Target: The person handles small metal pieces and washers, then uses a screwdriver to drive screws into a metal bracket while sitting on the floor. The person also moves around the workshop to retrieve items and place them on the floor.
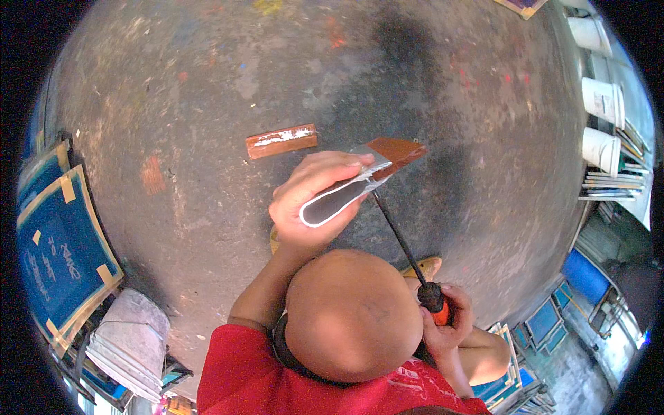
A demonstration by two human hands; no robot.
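My left hand [311, 194] is closed round a putty knife [333, 203] with a dark, white-edged handle. Its broad end, coated reddish brown, points up and to the right, with a silvery part between handle and coating. In my right hand [453, 321], lower down, is a screwdriver [398, 235] with an orange and black grip and a long dark shaft. The shaft slants up to the left, its tip at the underside of the knife's silvery part; I cannot tell whether they touch. Beyond my left hand, a reddish-brown block [281, 141] with whitish streaks lies on the floor.
The stained dark floor [207, 228] spreads all round. Blue taped screen frames [90, 228] lean at the left, beside stacked white buckets [128, 339]. White buckets [602, 102] and thin stacked frames [612, 185] line the right side. More blue frames [543, 323] stand at lower right.
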